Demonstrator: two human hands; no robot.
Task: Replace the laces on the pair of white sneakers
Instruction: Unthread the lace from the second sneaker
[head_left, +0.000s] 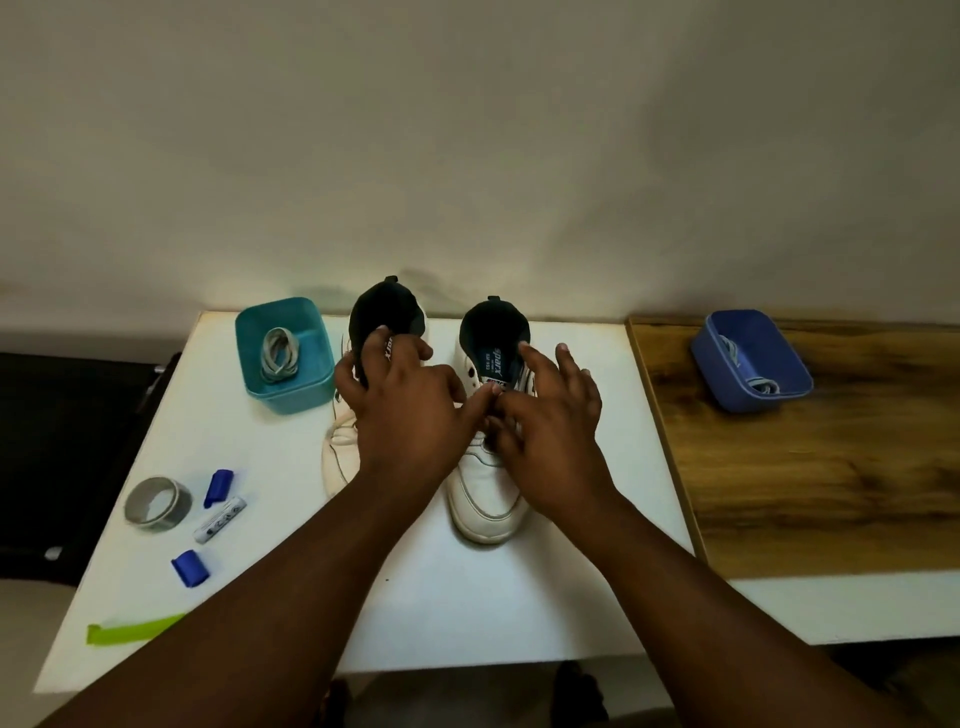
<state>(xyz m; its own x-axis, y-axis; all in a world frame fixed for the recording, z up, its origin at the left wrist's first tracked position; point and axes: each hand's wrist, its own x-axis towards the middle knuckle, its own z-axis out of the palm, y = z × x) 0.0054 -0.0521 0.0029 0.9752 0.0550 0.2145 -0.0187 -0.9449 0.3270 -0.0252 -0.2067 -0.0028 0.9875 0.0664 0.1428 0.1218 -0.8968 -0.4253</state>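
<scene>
Two white sneakers stand on the white table (467, 613), toes toward me. My left hand (405, 400) rests spread over the left sneaker (340, 462), fingertips at its dark collar. Its thumb reaches right to the lace area of the right sneaker (483, 504). My right hand (550, 415) hovers over the right sneaker with fingers spread, its thumb meeting the left thumb at the tongue. Whether a lace lies between the thumbs is hidden. A coiled grey lace (280, 353) lies in a teal box (291, 400). Another lace (761, 385) lies in a blue box (727, 384).
On the table's left lie a grey tape roll (156, 505), a white marker (221, 519), two blue caps (218, 486) (189, 566) and a green strip (135, 629). A wooden board (831, 478) on the right carries the blue box. A wall rises behind.
</scene>
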